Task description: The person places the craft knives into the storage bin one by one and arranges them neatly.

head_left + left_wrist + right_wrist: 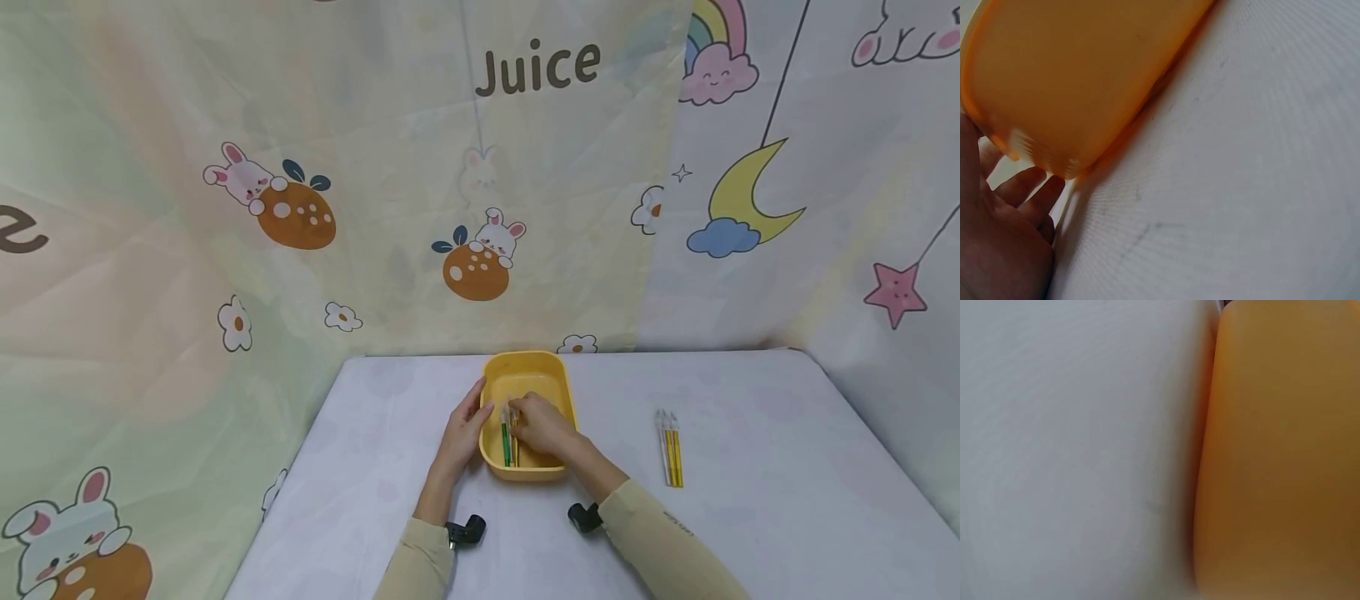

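Note:
A yellow plastic bin (525, 475) stands on the table. My left hand (459, 433) holds its left side, thumb at the rim and fingers outside; in the left wrist view, the fingers (1022, 187) touch the bin's outer wall (1091, 81). My right hand (543, 427) reaches inside with curled fingers and pinches a slim gold pen (516, 450). Beside that lies a green pen (506, 442), upper end towards the back. The fingers partly cover the pens' upper ends. In the right wrist view only the bin's wall (1279, 456) and the table show; the hand is out of frame.
To the right of the bin, a small group of white and yellow pens (670, 450) lies side by side on the white-covered table (750, 517). A printed cloth wall (405, 250) rises behind the table's back edge, close to the bin's far end.

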A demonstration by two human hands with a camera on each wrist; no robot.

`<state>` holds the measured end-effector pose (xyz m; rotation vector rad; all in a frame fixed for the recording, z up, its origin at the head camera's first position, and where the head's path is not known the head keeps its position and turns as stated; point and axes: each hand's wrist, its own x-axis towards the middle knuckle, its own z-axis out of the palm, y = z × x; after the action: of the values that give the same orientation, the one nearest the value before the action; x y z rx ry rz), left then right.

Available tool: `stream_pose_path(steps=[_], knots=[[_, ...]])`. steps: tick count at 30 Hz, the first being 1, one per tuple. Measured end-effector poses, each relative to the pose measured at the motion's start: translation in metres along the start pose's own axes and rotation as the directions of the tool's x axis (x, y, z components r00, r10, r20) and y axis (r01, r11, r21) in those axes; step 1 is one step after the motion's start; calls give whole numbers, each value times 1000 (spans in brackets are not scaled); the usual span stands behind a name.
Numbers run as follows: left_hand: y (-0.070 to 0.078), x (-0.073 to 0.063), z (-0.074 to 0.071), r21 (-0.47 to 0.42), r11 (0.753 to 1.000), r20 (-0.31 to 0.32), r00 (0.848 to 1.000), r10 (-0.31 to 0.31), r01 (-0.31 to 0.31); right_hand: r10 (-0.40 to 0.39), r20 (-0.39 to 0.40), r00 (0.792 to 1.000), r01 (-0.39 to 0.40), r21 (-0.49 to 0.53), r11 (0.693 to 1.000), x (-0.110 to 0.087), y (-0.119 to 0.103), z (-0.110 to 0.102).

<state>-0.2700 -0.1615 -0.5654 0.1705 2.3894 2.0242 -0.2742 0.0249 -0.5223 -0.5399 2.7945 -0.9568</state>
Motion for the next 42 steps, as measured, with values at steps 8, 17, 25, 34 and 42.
stream_pose_path(steps=[8, 17, 25, 34, 42], knots=[[-1, -1, 0, -14, 1000, -3, 1000, -2, 2, -10, -8, 1000, 10, -17, 1000, 0, 1, 1], [-5, -2, 1, -26, 1000, -10, 1000, -19, 18, 2, -27, 1000, -1, 3, 1000, -1, 3, 2], [-5, -1, 2, -18, 1000, -5, 1000, -13, 13, -1, -88, 996, 4, 27, 1000, 0, 4, 3], [-2, 1, 2, -1, 1000, -4, 1000, -15, 15, -18, -275, 961, 43, 84, 996, -1, -1, -5], [-2, 1, 0, -2, 1000, -1, 1000, -13, 13, -56, -377, 925, 109, 122, 986, -4, -2, -15]])
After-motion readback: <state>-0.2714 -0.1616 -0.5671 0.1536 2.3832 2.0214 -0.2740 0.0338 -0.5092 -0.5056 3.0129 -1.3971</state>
